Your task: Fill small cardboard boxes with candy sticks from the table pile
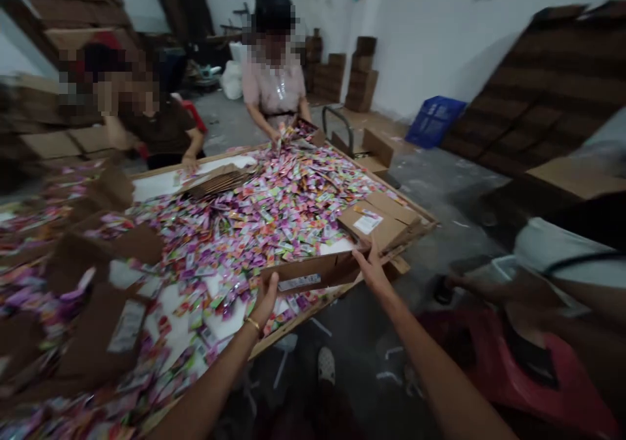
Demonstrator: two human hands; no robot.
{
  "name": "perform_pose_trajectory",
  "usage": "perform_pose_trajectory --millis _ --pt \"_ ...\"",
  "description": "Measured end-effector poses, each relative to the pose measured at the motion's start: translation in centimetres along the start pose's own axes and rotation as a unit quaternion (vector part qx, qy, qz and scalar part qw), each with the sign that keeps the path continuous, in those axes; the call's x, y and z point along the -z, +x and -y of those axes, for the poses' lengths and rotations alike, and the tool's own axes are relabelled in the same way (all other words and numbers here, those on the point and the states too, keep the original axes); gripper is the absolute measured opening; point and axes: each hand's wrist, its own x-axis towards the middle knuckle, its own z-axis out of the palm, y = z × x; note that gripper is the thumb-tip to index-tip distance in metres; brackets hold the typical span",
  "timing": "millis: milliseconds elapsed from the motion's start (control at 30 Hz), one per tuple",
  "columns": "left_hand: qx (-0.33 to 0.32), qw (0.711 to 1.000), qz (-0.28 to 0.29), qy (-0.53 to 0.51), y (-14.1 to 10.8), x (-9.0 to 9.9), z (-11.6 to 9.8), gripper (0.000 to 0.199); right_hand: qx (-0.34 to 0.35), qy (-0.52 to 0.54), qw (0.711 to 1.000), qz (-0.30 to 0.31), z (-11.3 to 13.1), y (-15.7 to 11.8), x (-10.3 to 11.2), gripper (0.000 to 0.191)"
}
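Between my two hands is a brown cardboard box [317, 274] with a white printed label on the side facing me. My left hand [265, 300], with a yellow bangle at the wrist, grips its left end, thumb on the near face. At the right end my right hand [370, 265] closes on the box's corner. I cannot tell whether the box is folded flat or standing open. Small purple, pink and green packets [293, 199] lie heaped just beyond it. A closed carton [391, 221] with a label and a packet on top lies beyond my right hand.
A wooden-edged table [293, 326] carries the packets. Flattened cartons [215, 184] and open boxes [105, 336] lie on it. Two people work across it; one holds a packet-filled box [308, 130]. A red plastic stool [552, 368] and another seated person are at right.
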Motion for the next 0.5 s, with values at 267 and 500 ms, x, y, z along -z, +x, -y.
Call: perform_pose_trajectory --millis 267,500 --pt "0.036 0.998 -0.035 -0.049 -1.4 2.2 -0.3 0.06 -0.017 0.04 0.995 0.092 -3.0 3.3 -4.2 0.092" --pt "0.011 0.994 -0.091 0.065 -3.8 4.9 -2.2 0.071 -0.026 0.024 0.988 0.15 -2.5 2.7 -7.2 0.09"
